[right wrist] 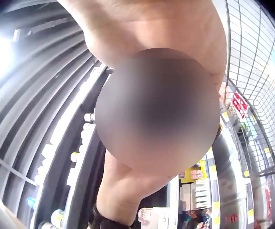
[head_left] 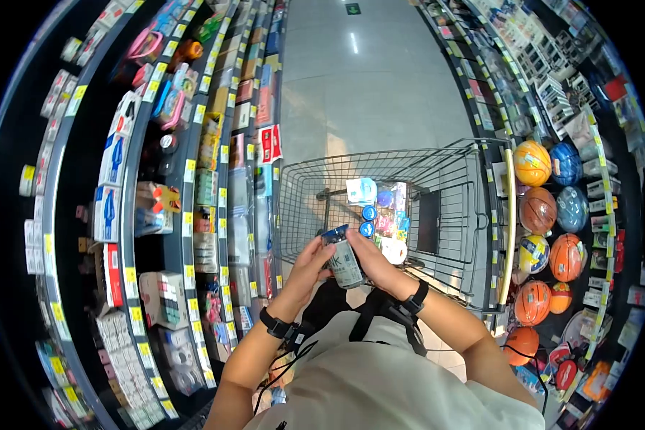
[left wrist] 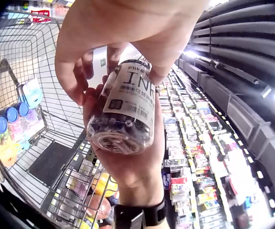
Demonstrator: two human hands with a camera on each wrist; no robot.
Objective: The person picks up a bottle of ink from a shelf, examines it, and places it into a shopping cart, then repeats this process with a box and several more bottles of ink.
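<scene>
Both hands hold a clear plastic jar [head_left: 346, 266] in front of the body, over the near side of the cart. The jar [left wrist: 128, 107] has a dark lid end and a pale label reading "INK", with small dark pieces showing through its clear base. My left hand [head_left: 307, 271] grips it near the lid, thumb and fingers on either side. Along its other side, my right hand [head_left: 375, 264] holds the jar, its palm behind the body of it in the left wrist view. A blurred disc covers the jar's place in the right wrist view.
A wire shopping cart [head_left: 444, 154] stands ahead, with blue-lidded containers [head_left: 368, 221] and colourful packs inside. Shelves of packaged goods [head_left: 172, 201] line the left side. At the right, several balls [head_left: 537, 211] sit on a rack, and a grey tiled aisle floor [head_left: 351, 93] runs ahead.
</scene>
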